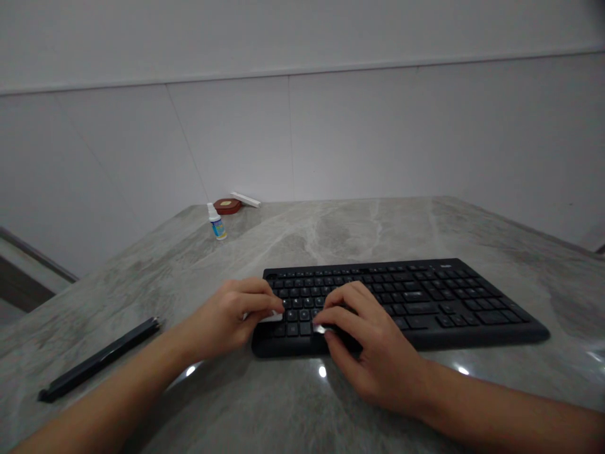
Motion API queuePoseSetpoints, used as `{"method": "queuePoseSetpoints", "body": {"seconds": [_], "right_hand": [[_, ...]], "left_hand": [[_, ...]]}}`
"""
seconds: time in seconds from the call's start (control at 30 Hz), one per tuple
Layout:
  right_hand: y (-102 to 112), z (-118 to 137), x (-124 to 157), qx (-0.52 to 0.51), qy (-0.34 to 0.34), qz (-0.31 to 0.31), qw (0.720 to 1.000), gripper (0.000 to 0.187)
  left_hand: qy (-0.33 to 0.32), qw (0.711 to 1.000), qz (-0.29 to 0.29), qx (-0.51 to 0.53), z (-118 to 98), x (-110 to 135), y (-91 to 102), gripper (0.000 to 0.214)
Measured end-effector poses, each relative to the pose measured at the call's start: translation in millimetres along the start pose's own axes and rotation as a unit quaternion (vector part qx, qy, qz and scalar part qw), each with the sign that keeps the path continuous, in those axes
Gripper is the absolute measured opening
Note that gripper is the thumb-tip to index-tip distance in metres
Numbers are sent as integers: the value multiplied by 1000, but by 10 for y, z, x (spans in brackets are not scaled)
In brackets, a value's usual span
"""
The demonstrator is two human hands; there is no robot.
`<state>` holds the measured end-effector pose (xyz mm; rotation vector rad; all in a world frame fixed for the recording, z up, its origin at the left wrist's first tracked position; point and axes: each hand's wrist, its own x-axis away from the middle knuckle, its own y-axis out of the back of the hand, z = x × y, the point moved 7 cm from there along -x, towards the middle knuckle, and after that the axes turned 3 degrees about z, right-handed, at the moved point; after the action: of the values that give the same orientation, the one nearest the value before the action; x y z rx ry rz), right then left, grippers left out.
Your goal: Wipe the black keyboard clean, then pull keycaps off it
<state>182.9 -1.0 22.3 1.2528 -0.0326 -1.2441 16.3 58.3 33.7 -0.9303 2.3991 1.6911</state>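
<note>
A black keyboard [425, 296] with a number pad lies flat on the table before me. Over its left end, my left hand [234, 312] is closed on a small flat white piece [271, 317], whose kind I cannot make out. My right hand [373, 343] is above the lower left keys. Its thumb and fingers pinch a small whitish piece [321, 328] against the keys near the front edge. Most of that piece is hidden by the fingers.
A white spray bottle [217, 224] with a blue and yellow label stands at the back left. Behind it lie a reddish-brown case [227, 205] and a white bar-shaped thing [246, 199]. Left of my forearm is a long black object [101, 359]. The marbled table [340, 230] meets a pale wall.
</note>
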Motion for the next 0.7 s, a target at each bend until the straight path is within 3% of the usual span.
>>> {"method": "queuePoseSetpoints", "body": {"seconds": [0.1, 0.2, 0.27, 0.47, 0.6, 0.7], "right_hand": [[-79, -76, 24, 122, -46, 45, 991, 53], [-176, -166, 60, 177, -87, 105, 975, 75], [-222, -212, 79, 180, -107, 135, 968, 76], [-241, -242, 82, 168, -130, 161, 964, 73], [-232, -237, 78, 168, -133, 162, 963, 71], [-235, -234, 81, 169, -131, 156, 964, 73]], "left_hand": [[-35, 999, -15, 10, -59, -1, -14, 28], [-24, 1000, 19, 3, -40, 3, -9, 29], [-19, 999, 34, -9, -25, 6, 0, 29], [-73, 997, -4, -30, -108, -1, -8, 29], [-65, 996, 39, -47, -124, -12, 0, 34], [-95, 992, 55, -69, -194, -7, -15, 33]]}}
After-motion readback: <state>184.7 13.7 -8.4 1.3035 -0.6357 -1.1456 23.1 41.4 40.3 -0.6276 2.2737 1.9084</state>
